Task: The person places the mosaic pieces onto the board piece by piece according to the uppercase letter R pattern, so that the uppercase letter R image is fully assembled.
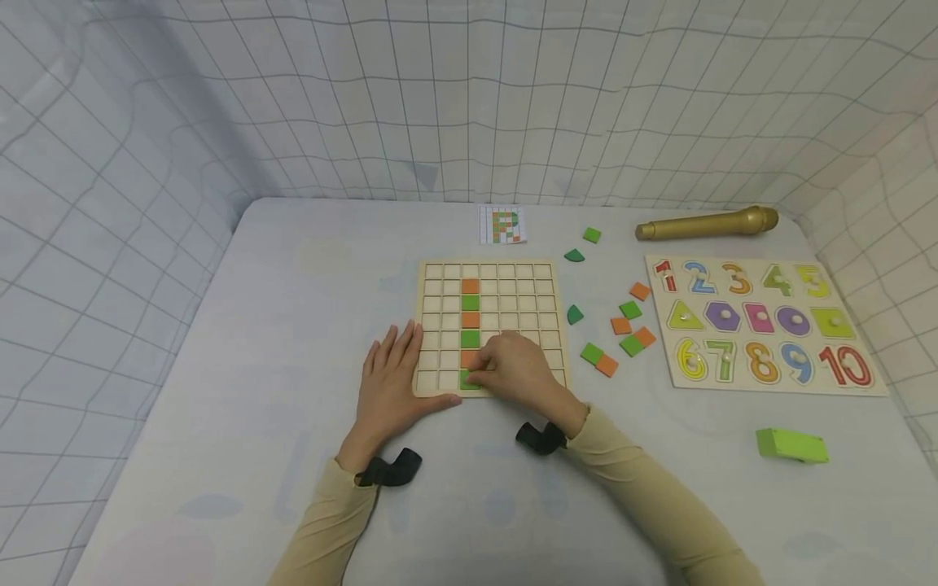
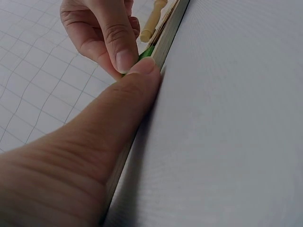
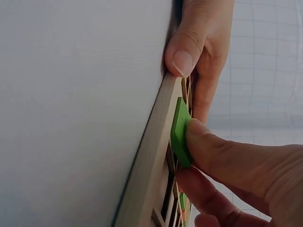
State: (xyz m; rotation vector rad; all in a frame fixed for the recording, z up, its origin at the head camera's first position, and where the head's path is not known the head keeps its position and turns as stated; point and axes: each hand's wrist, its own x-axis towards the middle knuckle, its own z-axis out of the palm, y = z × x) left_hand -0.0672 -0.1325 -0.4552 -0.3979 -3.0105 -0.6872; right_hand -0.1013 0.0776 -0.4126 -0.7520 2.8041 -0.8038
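My right hand (image 1: 516, 370) pinches a green square tile (image 3: 179, 135) between thumb and finger. The tile sits tilted at the front row of a wooden grid board (image 1: 515, 296), just inside its near edge. Behind it, a column of alternating orange and green tiles (image 1: 470, 303) runs up the board. Spread along the board's left side, my left hand (image 1: 388, 391) rests at the near left corner, its thumb against the front edge. In the left wrist view the left thumb (image 2: 128, 90) is close beside the pinched tile.
A small pattern card (image 1: 502, 225) lies behind the board. Several loose orange and green tiles (image 1: 620, 325) and green quarter-round pieces (image 1: 575, 314) lie to the right. Further right are a number puzzle board (image 1: 765, 324), a gold microphone (image 1: 707, 224) and a green block (image 1: 792, 446).
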